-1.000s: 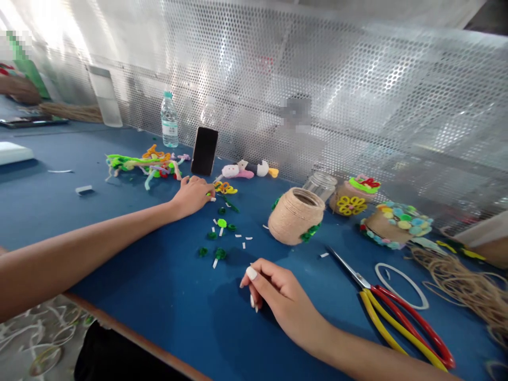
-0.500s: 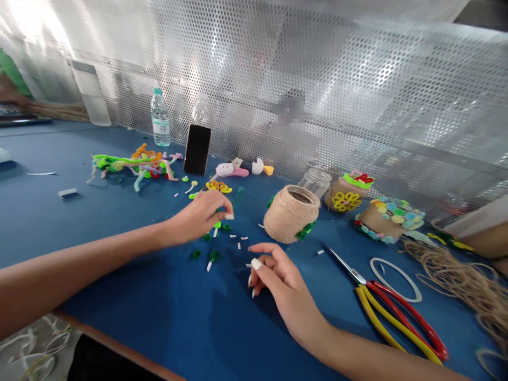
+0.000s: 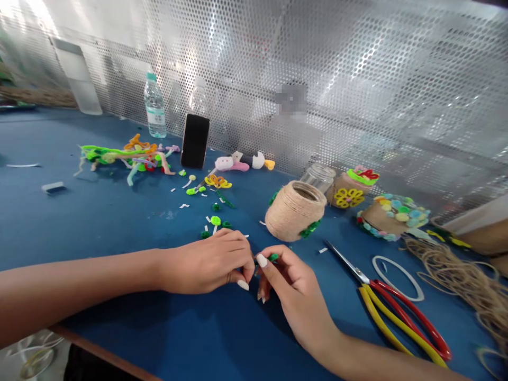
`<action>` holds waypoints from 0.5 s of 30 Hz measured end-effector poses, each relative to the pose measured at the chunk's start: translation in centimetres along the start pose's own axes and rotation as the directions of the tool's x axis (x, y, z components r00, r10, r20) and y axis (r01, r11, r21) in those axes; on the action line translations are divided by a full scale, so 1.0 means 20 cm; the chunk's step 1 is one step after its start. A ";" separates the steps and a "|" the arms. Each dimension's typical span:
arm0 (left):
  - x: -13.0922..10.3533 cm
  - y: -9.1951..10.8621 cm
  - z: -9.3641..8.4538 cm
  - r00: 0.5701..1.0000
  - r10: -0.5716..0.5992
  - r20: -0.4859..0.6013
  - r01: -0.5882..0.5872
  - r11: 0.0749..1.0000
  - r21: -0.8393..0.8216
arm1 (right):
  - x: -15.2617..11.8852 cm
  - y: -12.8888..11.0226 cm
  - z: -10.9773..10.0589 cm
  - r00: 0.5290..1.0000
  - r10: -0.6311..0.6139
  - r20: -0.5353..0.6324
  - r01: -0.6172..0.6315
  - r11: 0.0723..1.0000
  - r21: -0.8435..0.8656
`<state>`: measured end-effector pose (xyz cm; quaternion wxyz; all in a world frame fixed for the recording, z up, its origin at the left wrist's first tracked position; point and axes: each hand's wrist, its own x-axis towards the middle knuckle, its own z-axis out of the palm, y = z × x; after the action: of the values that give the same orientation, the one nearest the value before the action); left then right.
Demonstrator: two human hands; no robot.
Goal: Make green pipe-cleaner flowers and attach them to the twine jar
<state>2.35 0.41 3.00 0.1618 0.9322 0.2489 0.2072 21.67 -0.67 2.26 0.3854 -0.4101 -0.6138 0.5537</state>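
Note:
My right hand (image 3: 291, 288) pinches a small dark green piece (image 3: 273, 257) between thumb and fingers, in front of the twine-wrapped jar (image 3: 296, 211). My left hand (image 3: 216, 262) meets it from the left, its fingers pressed together close to the right fingertips; whatever it grips is hidden. Beyond the left hand lie a bright green piece (image 3: 215, 220), dark green pieces (image 3: 215, 207) and white paper scraps. The jar leans a little and carries green decoration on both sides.
Scissors (image 3: 359, 275) with red and yellow handles and a white ring (image 3: 398, 278) lie at right, by loose twine (image 3: 456, 270). Decorated jars (image 3: 349, 190) stand behind. A phone (image 3: 195, 141), a bottle (image 3: 154, 108) and a pipe-cleaner pile (image 3: 130, 154) are at back left.
My left hand has moved right and nearer to me, and now meets my right hand. A green piece now shows at my right fingertips. The view has shifted slightly.

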 end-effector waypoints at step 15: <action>0.00 -0.03 0.01 0.953 -0.007 -0.302 0.036 0.995 0.089 | -0.03 0.01 0.00 0.981 -0.163 -0.105 0.153 0.983 -0.101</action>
<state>2.18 0.74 2.56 0.0804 0.8934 0.2902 0.3333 21.94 -1.21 2.15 0.4429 -0.4081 -0.6467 0.4681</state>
